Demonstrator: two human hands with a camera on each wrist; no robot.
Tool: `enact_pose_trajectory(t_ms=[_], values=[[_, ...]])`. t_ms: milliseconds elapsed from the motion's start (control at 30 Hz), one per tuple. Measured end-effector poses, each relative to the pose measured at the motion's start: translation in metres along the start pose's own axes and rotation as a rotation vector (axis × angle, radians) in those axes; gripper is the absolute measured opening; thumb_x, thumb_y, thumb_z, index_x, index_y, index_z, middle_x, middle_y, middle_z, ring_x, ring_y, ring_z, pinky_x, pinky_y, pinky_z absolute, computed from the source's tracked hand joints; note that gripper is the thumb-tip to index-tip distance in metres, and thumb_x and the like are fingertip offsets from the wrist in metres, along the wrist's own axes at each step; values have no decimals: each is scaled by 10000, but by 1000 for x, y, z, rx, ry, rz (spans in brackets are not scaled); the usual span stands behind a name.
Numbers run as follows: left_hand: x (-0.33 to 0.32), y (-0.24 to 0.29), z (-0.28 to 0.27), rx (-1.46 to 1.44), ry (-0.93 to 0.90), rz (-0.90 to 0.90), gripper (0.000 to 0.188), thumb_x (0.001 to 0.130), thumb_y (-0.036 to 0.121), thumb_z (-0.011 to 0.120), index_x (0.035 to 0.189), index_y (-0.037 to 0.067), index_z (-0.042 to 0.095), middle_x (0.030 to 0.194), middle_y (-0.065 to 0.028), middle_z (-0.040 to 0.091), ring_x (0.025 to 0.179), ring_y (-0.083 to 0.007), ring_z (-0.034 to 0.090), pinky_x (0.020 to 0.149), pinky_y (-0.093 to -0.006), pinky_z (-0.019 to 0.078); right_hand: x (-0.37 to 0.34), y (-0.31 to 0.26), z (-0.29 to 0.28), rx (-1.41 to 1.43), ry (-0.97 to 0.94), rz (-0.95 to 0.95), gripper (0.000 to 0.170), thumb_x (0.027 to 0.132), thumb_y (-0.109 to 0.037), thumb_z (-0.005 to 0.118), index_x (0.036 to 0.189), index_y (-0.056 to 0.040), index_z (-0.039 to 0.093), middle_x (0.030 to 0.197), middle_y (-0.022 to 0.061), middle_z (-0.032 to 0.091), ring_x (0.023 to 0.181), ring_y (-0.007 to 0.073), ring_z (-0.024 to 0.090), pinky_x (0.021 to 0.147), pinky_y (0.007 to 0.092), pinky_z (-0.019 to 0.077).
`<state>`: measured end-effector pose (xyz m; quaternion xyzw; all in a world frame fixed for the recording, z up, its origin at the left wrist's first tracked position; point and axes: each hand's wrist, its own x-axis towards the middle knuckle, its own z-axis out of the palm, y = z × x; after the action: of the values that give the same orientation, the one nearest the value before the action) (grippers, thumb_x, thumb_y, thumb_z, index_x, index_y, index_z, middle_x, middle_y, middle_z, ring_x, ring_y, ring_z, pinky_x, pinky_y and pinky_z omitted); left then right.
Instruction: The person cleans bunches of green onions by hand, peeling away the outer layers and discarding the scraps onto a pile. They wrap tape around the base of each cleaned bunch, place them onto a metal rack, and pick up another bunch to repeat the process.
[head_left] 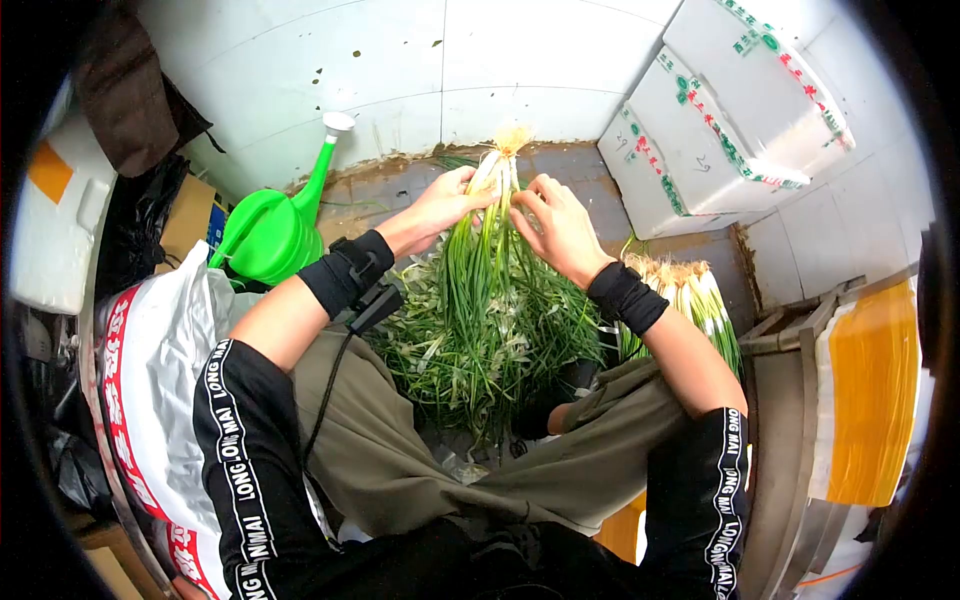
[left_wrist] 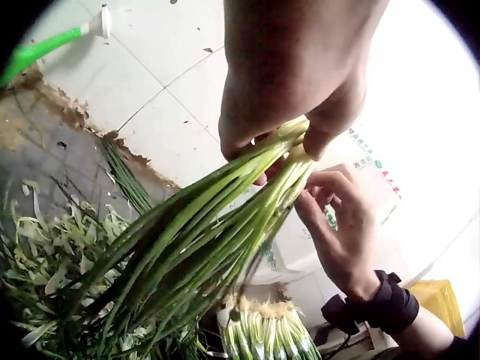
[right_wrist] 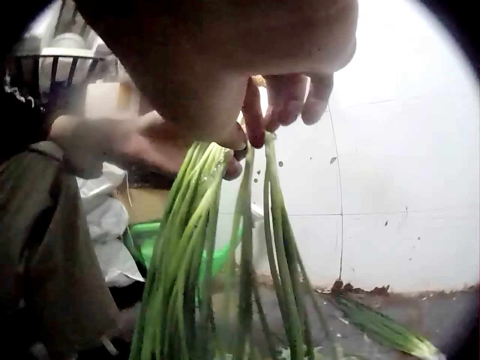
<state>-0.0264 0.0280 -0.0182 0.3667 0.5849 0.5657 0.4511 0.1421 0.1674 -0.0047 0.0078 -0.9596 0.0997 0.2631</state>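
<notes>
A bunch of scallions [head_left: 488, 235] hangs with its pale roots [head_left: 510, 138] up and its green leaves drooping. My left hand [head_left: 448, 208] grips it by the white stems, just below the roots. From the other side, my right hand [head_left: 562, 232] reaches in with bent fingers and pinches a few stalks at the bunch's edge. In the right wrist view, those stalks [right_wrist: 277, 217] hang from the right fingertips [right_wrist: 259, 131], a little apart from the thicker clump [right_wrist: 180, 240]. Under the bunch lies a heap of loose green leaves and peelings [head_left: 440, 370].
Several trimmed scallion bundles [head_left: 700, 300] stand by the right knee. White foam boxes [head_left: 690, 140] are stacked against the tiled wall. A green watering can [head_left: 270, 235] and a white-and-red plastic sack [head_left: 160, 380] stand on the left. Some scallions [right_wrist: 382, 326] lie on the floor by the wall.
</notes>
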Motion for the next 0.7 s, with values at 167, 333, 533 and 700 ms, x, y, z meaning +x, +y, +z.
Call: enact_pose_trajectory(t_ms=[167,333,533,700], values=[[-1,-1,0,-12,6,-13,417,934,237,683,1258,15,543,1095,-45,635,919,-92,576,740,-277,481,1,-6,2,374,-80,334,173,898,-161,655,936,7,640,842,105,610,696,244,611,660,365,495],[-3,1,1,21,7,-21,401,951,284,663,1249,33,565,1103,-8,627,953,-76,568,759,-256,471,0,-5,10,625,-63,594,244,932,-219,652,988,18,663,831,81,666,678,148,610,623,309,487],[-1,-4,0,38,-12,-12,369,960,282,648,1226,33,593,1083,3,645,936,-68,560,760,-257,462,-3,3,22,779,-86,646,250,921,-224,688,1002,13,691,751,12,664,662,66,557,611,248,468],[-1,1,2,58,-32,-7,302,969,241,627,1194,39,626,1023,-9,660,837,-59,540,699,-245,441,-1,7,19,716,-39,619,167,908,-156,684,947,6,697,737,-1,660,644,52,555,601,231,466]])
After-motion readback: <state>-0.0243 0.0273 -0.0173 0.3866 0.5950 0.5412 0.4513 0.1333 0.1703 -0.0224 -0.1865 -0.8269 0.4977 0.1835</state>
